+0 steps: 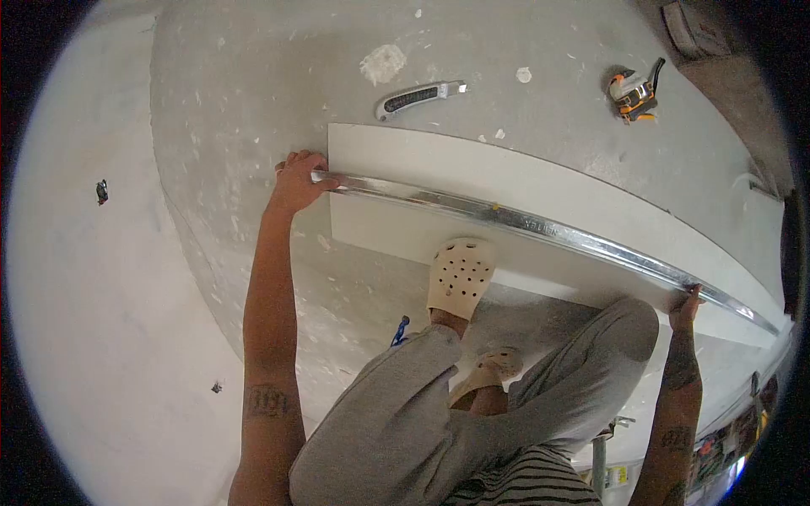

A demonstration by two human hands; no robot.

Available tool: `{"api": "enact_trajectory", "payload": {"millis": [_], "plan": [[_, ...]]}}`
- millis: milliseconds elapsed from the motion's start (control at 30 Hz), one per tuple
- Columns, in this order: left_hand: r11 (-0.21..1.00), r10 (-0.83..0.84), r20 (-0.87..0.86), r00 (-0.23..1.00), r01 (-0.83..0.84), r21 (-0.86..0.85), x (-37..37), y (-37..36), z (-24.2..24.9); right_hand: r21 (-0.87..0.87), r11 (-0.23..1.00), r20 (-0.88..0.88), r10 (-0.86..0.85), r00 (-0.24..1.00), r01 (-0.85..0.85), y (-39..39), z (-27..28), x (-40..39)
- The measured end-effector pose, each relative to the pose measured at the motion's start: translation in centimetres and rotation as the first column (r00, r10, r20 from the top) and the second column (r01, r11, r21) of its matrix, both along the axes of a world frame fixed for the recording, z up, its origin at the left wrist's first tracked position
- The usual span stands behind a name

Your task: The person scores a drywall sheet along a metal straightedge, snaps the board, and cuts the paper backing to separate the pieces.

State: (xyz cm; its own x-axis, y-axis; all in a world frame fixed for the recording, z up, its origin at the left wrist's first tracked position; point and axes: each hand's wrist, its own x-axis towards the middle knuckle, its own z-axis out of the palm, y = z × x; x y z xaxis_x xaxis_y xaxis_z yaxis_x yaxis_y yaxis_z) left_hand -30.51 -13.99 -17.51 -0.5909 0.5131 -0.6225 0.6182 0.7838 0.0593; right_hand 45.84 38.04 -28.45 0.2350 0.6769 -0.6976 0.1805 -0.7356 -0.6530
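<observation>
A long, shiny metal profile (pixel 472 210) lies lengthwise on a white board (pixel 380 148), which rests on the grey floor. Closed around the profile's left end is my left hand (pixel 299 181), at the board's left edge. Farther along to the right, my right hand (pixel 687 309) grips the near edge of the same profile, its thumb on top and the other fingers partly hidden. Just beyond the board's far edge lies a grey and black utility knife (pixel 422 98) with a bit of blade out. My foot in a beige clog (pixel 461 274) presses on the board's near part.
An orange and black tape measure (pixel 633 97) sits on the floor at the upper right. White crumbs and a pale patch (pixel 383 63) dot the floor. A small blue item (pixel 400 331) lies left of my leg. A white wall (pixel 76 278) rises at left.
</observation>
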Motion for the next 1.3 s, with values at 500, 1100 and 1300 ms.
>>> {"api": "enact_trajectory", "payload": {"millis": [500,1100,1300], "plan": [[0.999,0.027,0.052,0.998,-0.029,0.039,-1.2,-0.3,-0.9,-0.117,0.975,-0.021,0.186,0.982,-0.187,0.2,1.2,0.5],[0.986,0.132,0.119,0.984,-0.143,0.089,-1.3,-0.2,-1.2,-0.075,0.996,0.016,-0.04,0.999,0.041,-0.7,1.6,-2.1],[0.941,0.18,0.135,0.974,-0.211,0.264,-1.0,-1.2,-2.4,-0.082,0.993,-0.059,0.075,0.995,-0.08,0.3,0.3,1.3]]}}
